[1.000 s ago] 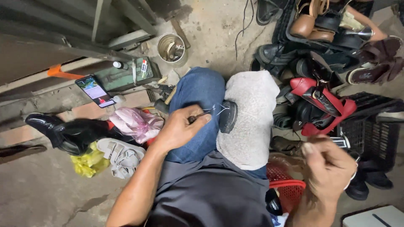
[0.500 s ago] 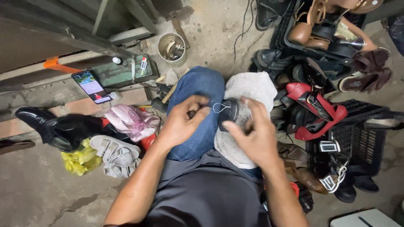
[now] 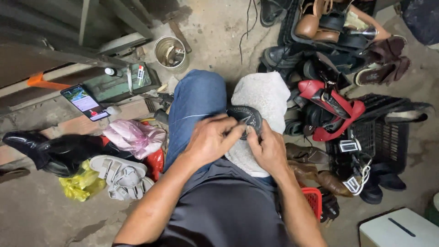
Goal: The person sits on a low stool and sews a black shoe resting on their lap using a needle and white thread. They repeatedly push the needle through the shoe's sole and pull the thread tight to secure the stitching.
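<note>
A small black shoe piece lies on a white towel draped over my right knee. My left hand pinches its near edge, fingers closed on it, with a thin thread running off to the left across my blue jeans. Against the piece's right side my right hand presses, fingers curled on it. Whether a needle is between the fingers is not visible.
A pile of shoes and sandals fills black crates at the right. A metal tin, a green box and a phone lie at upper left; black boot, pink bag, white sandals at left.
My right hand came in from the lower right, where it was pulled out away from the knee, and now rests on the black piece beside my left hand.
</note>
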